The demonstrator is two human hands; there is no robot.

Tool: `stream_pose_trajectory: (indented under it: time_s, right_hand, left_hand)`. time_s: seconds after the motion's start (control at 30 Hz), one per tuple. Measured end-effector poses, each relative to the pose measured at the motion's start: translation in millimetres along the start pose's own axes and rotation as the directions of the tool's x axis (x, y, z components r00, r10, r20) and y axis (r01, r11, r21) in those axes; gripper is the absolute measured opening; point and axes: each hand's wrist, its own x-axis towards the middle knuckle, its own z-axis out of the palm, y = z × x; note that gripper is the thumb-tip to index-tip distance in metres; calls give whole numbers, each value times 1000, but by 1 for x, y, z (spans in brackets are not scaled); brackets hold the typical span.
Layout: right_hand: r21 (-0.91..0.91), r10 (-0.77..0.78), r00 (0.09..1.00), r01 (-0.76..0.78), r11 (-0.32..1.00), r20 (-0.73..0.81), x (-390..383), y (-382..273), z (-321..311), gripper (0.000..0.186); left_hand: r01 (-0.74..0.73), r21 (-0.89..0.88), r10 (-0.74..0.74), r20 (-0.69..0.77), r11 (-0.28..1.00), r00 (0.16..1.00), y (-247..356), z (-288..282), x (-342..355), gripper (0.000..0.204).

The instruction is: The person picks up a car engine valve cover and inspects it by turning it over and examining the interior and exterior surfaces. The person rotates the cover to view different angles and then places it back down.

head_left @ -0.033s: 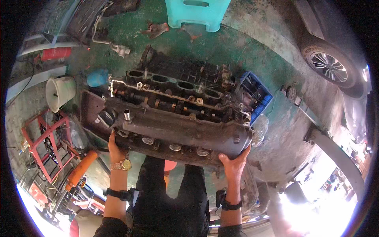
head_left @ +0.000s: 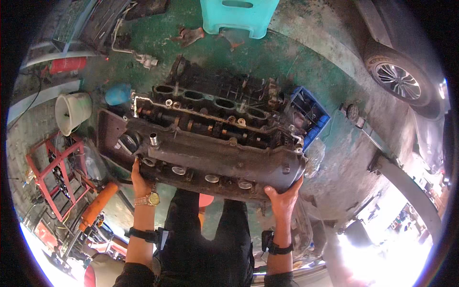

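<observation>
The dark engine cover (head_left: 222, 160) is in front of the legs (head_left: 184, 229), just beside the big engine (head_left: 209, 99). The left hand (head_left: 138, 182), half curled, holds the cover's left end. The right hand (head_left: 285, 196), half curled too, holds its right end. A blue bin (head_left: 324, 120) sits by the engine.

Car repair workshop. Opened engine (head_left: 198, 96), grimy, with dark engine cover (head_left: 224, 158) at its near side. Stained green floor (head_left: 160, 36). Car wheel (head_left: 398, 80) on right. Blue crate (head_left: 319, 128) of parts beside engine. Red metal frame (head_left: 45, 188), orange cylinder (head_left: 99, 206), bucket (head_left: 85, 107) on left.
</observation>
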Motion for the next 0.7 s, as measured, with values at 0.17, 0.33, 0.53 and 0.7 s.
stream_pose_trajectory:
  time_s: [0.17,0.33,0.53,0.7]
  right_hand:
    - [26,27,999,-28,999,30,0,-2,-1,109]
    - [-1,60,997,-60,998,56,3,-12,-6,101]
    - [-258,-372,913,324,910,-168,39,-53,-26,50]
    - [-525,-572,806,557,644,153,91,-99,-14,21]
  left_hand:
    - [-74,-136,83,57,988,995,-10,14,-8,40]
    - [-91,-167,97,27,982,995,-9,21,-6,41]
    - [-115,-127,105,-77,985,991,-8,19,-5,41]
    - [-9,-201,10,3,980,1000,-7,19,-3,43]
